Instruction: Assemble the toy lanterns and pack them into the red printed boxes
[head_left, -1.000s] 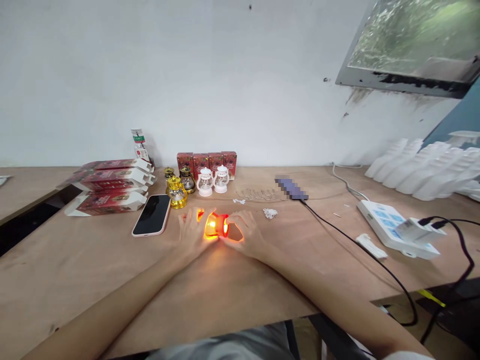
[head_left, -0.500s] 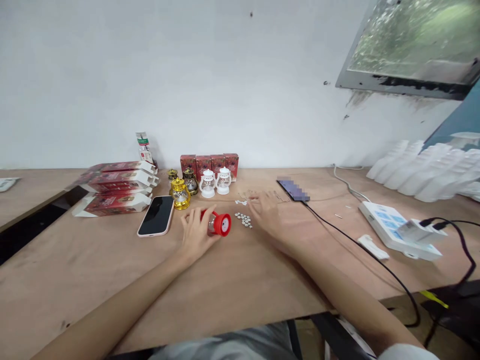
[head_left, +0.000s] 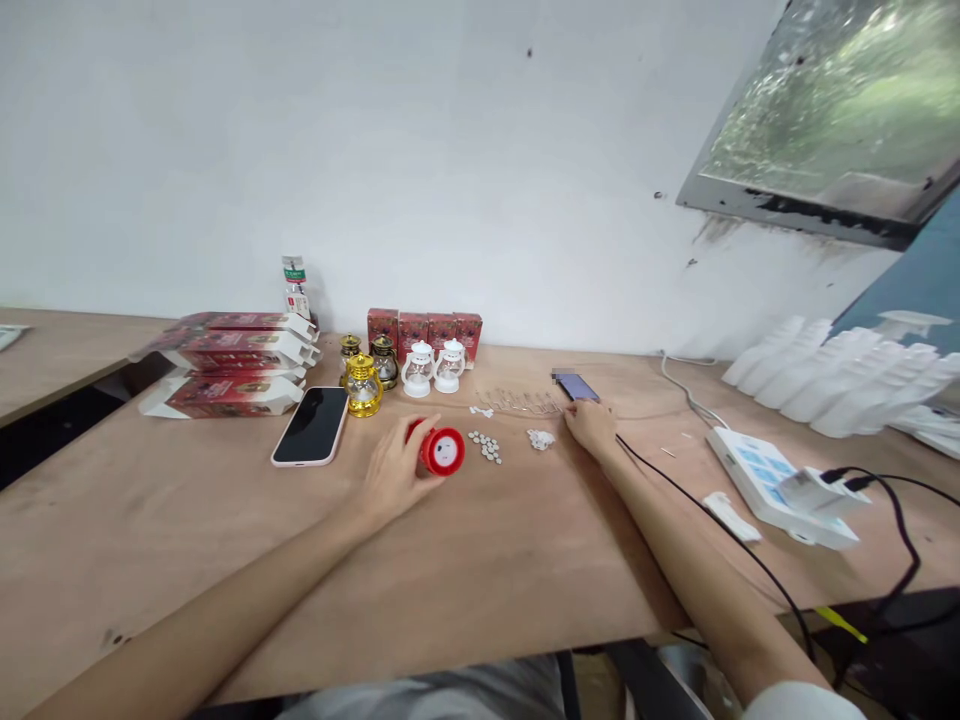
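My left hand is wrapped round a small red lantern, tipped so that its round base with a pale centre faces me. Small button cells lie loose just right of the lantern. My right hand rests on the table at the near end of a dark phone with a cable. Its fingers are bent together, and what they hold, if anything, is hidden. Thin wire-like pieces lie in a row left of that hand. A small heap of white bits lies nearer to me.
White lanterns, a gold lantern and dark bronze ones stand before red boxes. Flattened red cartons and a pink-edged phone are on the left. On the right are a power strip and stacked white plastic parts.
My right hand has moved right, from beside the button cells to the dark phone, uncovering the white bits. The red lantern's base has turned more towards me in my left hand.
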